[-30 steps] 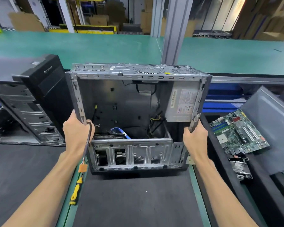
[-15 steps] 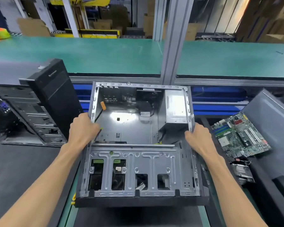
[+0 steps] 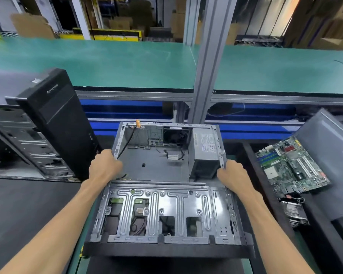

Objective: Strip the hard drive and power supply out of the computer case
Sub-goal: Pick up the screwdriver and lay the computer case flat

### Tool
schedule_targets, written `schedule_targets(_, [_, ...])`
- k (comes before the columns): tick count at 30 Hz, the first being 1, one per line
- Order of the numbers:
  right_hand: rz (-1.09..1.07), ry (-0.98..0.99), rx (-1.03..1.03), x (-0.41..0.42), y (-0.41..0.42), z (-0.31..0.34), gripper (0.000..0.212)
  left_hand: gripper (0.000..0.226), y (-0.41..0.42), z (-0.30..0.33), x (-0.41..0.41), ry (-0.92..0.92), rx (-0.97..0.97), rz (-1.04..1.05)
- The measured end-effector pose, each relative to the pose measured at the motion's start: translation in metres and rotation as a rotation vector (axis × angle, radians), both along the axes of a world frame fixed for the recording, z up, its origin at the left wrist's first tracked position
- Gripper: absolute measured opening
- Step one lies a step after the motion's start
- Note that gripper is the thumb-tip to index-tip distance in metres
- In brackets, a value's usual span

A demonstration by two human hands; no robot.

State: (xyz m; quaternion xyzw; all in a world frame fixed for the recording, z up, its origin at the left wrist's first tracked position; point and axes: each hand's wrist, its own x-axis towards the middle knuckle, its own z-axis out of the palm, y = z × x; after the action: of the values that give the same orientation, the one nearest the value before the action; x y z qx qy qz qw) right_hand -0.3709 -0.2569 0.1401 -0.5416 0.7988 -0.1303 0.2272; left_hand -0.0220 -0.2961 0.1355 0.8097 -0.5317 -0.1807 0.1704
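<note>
Far left: stripped dark metal chassis frame (image 3: 18, 147) lying on black mat (image 3: 28, 204), w/ a tall black plastic tower front panel (image 3: 55, 119) leaning tilted against it, logo near top.

Left hand (image 3: 104, 168) clenched on left side rail of the open grey steel computer case (image 3: 166, 214), fingers wrapped over the edge. Thin black cable w/ orange connector (image 3: 138, 123) runs along that left wall up to the far top rim.

Case sits centre, side panel off, open face up, front end toward the person. Near half = silver stamped drive-bay bracket (image 3: 158, 212) w/ four cut-outs; green board of what looks like the hard drive (image 3: 116, 201) visible thru the left two openings, under the bracket. Can't tell how it's fixed. Mobo tray area bare apart from small loose wires by the rear fan.

Grey box power supply w/ white label (image 3: 204, 151) in far-right corner of case, against right wall & rear.

Right hand (image 3: 233, 175) gripping right side rail just beside the PSU, closed on the edge.

Right: green motherboard (image 3: 291, 167) lying in a black bin, finned metal heatsink (image 3: 293, 212) just below it, grey flat metal side panel (image 3: 329, 147) tilted behind. Green bench top (image 3: 107, 64) across the back, aluminium post (image 3: 208, 76) centre.
</note>
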Motion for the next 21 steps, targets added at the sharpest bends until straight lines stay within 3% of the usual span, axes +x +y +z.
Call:
schedule_targets(11, [0.019, 0.033, 0.119, 0.001, -0.006, -0.012, 0.013, 0.013, -0.004, -0.026, 0.008, -0.023, 0.061, 0.014])
schedule_targets(12, [0.028, 0.029, 0.141, 0.001, -0.007, -0.007, 0.020, 0.017, -0.003, -0.025, 0.009, -0.014, 0.084, 0.003])
schedule_targets(14, [0.051, 0.029, 0.144, 0.004, -0.011, 0.004, 0.044, 0.048, 0.000, -0.025, 0.013, 0.022, 0.152, -0.049])
schedule_targets(16, [0.088, -0.010, 0.043, 0.016, -0.014, 0.016, 0.063, 0.082, 0.010, -0.023, 0.016, 0.081, 0.170, -0.105])
schedule_targets(17, [0.110, -0.050, -0.038, 0.026, -0.014, 0.022, 0.067, 0.087, 0.017, -0.021, 0.017, 0.115, 0.142, -0.116])
schedule_targets(21, [0.314, -0.178, -0.287, 0.081, -0.010, 0.040, 0.056, 0.067, 0.055, -0.010, 0.031, 0.234, -0.053, -0.089])
